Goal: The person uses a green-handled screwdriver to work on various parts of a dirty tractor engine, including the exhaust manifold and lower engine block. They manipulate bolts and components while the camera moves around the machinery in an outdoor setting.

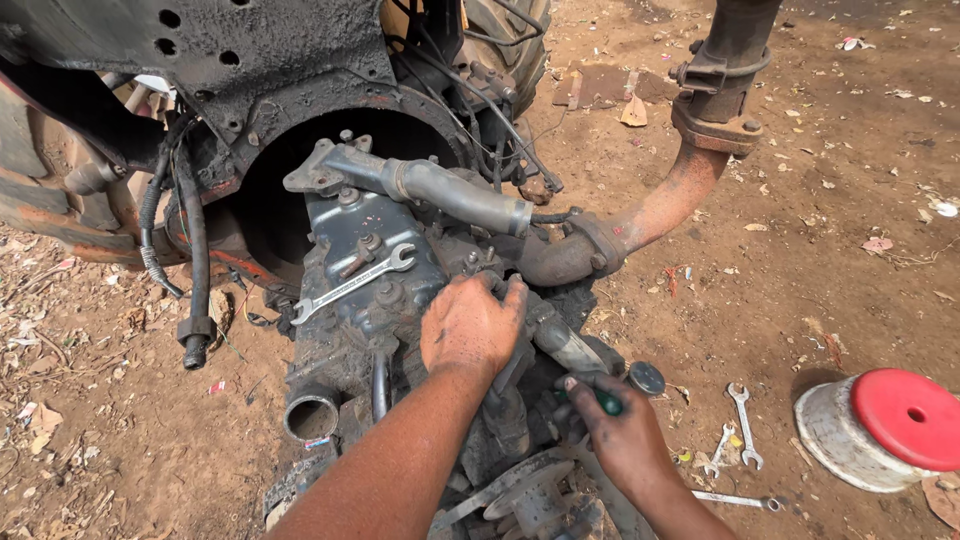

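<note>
The left hand (470,325) lies palm-down on the top of the engine (400,300), fingers curled over a greasy part at the block's right edge; it presses or grips there, but what exactly sits under the palm is hidden. The right hand (620,435) is closed around a tool with a green handle (608,402), held low against the engine's near right side, just beside a round dark cap (646,378). The tool's tip is out of sight behind the fingers.

The engine stands in the middle of the scene on bare dirt, black with oil. A spanner (352,284) lies loose across its top, to the left of the left hand and apart from it. A grey pipe (450,192) runs across the far side of the block and meets a rusty curved pipe (660,205) that rises to the far right. At the near left end of the engine an open round port (311,417) faces the camera. A black hose (193,270) hangs down on the left from the dark housing (260,70) behind.

On the ground to the right lie several spanners (742,410), near the right hand but not touching it. Farther right stands a white drum with a red lid (905,418).
</note>
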